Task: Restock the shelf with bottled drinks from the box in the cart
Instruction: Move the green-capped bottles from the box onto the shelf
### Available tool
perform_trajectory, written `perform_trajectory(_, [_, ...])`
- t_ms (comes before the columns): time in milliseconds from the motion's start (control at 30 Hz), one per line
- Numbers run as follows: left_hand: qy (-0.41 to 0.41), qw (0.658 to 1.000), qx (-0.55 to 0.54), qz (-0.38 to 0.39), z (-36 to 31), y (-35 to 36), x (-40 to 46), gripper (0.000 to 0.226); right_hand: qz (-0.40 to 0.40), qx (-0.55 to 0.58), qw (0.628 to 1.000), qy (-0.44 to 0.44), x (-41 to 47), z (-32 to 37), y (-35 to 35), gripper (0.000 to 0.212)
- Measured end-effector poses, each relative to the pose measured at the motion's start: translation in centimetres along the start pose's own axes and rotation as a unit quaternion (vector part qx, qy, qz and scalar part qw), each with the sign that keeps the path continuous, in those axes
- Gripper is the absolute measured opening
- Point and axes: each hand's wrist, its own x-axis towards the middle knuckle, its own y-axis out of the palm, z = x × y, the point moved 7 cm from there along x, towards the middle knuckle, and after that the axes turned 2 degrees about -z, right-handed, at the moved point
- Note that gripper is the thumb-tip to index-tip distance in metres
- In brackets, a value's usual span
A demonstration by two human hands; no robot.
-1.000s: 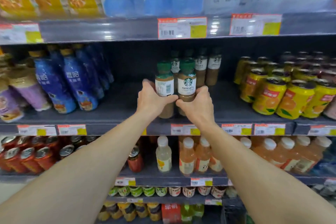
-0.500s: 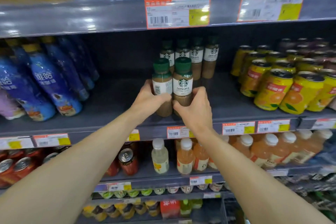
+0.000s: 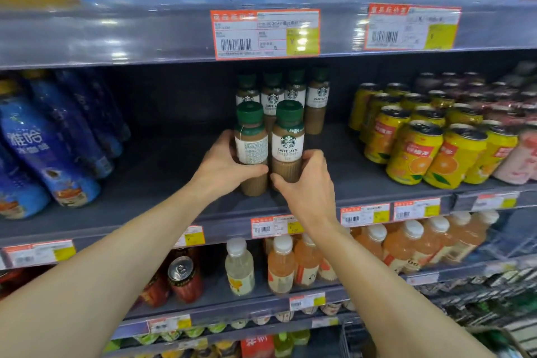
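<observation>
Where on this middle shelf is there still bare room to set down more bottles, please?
Bare shelf lies between the blue bottles and the latte bottles; a narrower strip separates those from the orange cans. Crowded at both ends.

Two coffee bottles stood upright side by side on the grey shelf (image 3: 162, 171), near its front edge, touching or nearly so. Both had green caps, white labels and tan liquid. Left bottle (image 3: 251, 148) had its barcode side facing out, gripped by the left hand (image 3: 223, 167). Right bottle (image 3: 288, 144) showed a Caffe Latte logo, gripped low by the right hand (image 3: 308, 183). Four matching bottles (image 3: 283, 93) stood in a row behind them.
</observation>
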Motion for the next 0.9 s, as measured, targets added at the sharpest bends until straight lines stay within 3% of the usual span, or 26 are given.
perform_trajectory(133, [0.014, 0.998, 0.059, -0.014, 0.0, 0.6, -0.4, 0.084, -0.021, -0.010, 1.000, 0.008, 1.5, -1.2, -0.8, 0.059])
perform_trajectory(267, [0.027, 0.998, 0.045, -0.026, 0.0, 0.9, 0.0, 0.074, -0.039, -0.020, 0.999, 0.015, 3.6, -2.5, -1.6, 0.060])
perform_trajectory(667, [-0.002, 0.998, 0.030, 0.060, 0.2, 1.1, 1.7, 0.060, -0.025, -0.013, 0.996, 0.085, 10.1, -5.4, -1.6, 0.061])
perform_trajectory(900, [-0.014, 0.996, 0.036, 0.080, 0.4, 1.3, 2.1, 0.063, -0.018, -0.008, 0.996, 0.087, 12.5, -5.8, -1.2, 0.062])
